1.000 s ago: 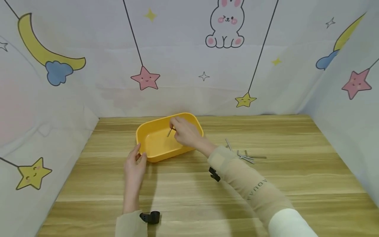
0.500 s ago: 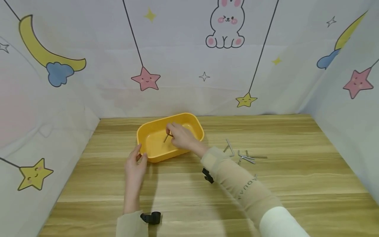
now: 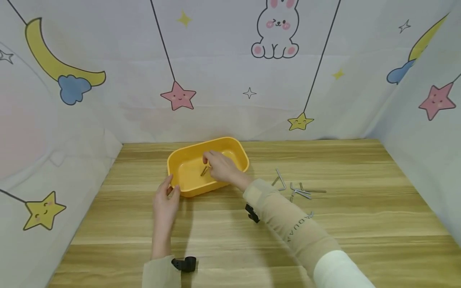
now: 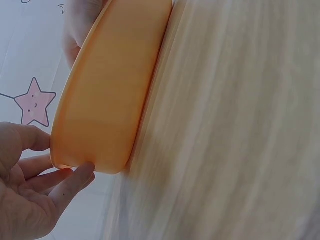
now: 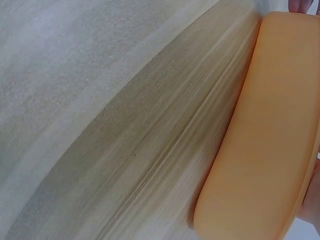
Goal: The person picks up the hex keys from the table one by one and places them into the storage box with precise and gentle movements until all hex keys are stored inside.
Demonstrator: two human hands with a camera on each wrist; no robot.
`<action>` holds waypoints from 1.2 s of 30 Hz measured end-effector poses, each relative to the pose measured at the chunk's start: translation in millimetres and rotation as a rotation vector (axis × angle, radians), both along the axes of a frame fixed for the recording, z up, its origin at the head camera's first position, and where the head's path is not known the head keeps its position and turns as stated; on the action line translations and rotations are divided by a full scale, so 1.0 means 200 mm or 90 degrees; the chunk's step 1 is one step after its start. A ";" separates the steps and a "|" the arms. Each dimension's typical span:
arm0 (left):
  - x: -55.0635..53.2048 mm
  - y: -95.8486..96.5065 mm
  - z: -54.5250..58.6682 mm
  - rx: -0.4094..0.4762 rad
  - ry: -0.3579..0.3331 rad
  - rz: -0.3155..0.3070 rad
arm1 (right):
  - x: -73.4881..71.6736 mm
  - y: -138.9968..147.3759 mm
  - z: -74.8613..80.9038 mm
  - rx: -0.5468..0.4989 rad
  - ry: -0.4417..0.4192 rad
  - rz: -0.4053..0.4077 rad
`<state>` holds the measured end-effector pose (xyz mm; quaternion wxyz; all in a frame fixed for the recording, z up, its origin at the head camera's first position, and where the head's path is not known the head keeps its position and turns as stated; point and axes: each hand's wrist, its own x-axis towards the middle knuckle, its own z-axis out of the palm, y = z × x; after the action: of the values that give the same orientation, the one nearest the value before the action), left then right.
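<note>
Dipping lower into the yellow box than a second ago with the right hand, hex key just under bent fingers; pinched or free, can't tell. Pinching the box's near-left corner with the left hand, likely to steady it, leaving loose keys right of the box.

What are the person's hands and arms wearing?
The left hand and right hand wear no gloves. The left sleeve is beige; the right sleeve is beige with dark lettering, meeting white fabric farther up. A black device sits at each cuff.
</note>
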<state>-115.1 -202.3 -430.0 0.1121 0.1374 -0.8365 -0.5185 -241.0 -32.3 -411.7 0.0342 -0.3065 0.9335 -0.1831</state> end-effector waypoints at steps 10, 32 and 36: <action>0.00 -0.01 0.00 0.004 -0.010 -0.004 | 0.01 0.00 0.01 -0.013 -0.002 -0.012; 0.00 0.00 0.00 0.013 0.001 -0.002 | 0.03 0.14 0.03 -0.050 0.024 0.004; -0.01 0.00 0.00 0.010 0.004 0.001 | 0.05 0.19 0.04 -0.058 0.024 0.000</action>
<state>-116.1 -203.2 -429.5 0.1142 0.1374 -0.8318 -0.5256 -231.9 5.2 -403.7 0.0023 -0.3113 0.9245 -0.2198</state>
